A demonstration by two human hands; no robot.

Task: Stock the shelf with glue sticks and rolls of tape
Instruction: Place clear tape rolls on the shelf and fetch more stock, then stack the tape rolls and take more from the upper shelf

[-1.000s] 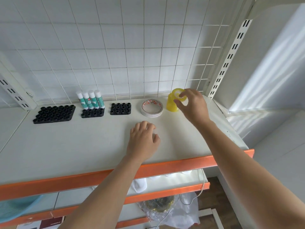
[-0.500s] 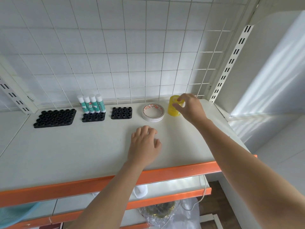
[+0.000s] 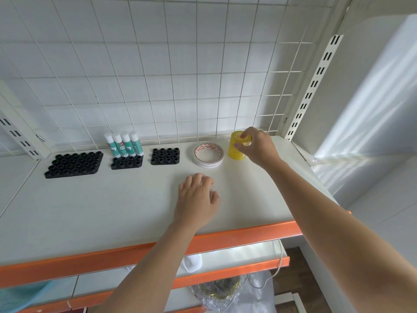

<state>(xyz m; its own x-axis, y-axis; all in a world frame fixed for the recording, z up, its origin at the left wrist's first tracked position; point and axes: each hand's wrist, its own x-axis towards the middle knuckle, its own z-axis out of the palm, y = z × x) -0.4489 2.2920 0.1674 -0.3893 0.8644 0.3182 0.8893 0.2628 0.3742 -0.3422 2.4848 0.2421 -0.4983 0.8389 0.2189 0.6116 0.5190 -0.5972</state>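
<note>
Resting loose and empty on the shelf (image 3: 112, 211), the left hand (image 3: 196, 197) sits nearest. Up at 1 o'clock from it, the right hand (image 3: 257, 147) pinches the upright yellow tape stack (image 3: 235, 152), just right of the flat white tape roll (image 3: 208, 155). Glue sticks (image 3: 123, 144) stand at 11 o'clock.

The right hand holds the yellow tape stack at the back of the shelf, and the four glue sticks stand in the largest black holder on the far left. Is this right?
Not quite. In the head view the four glue sticks stand in the middle black holder; the largest holder on the far left has none. The right hand does hold the yellow tape stack.
</note>
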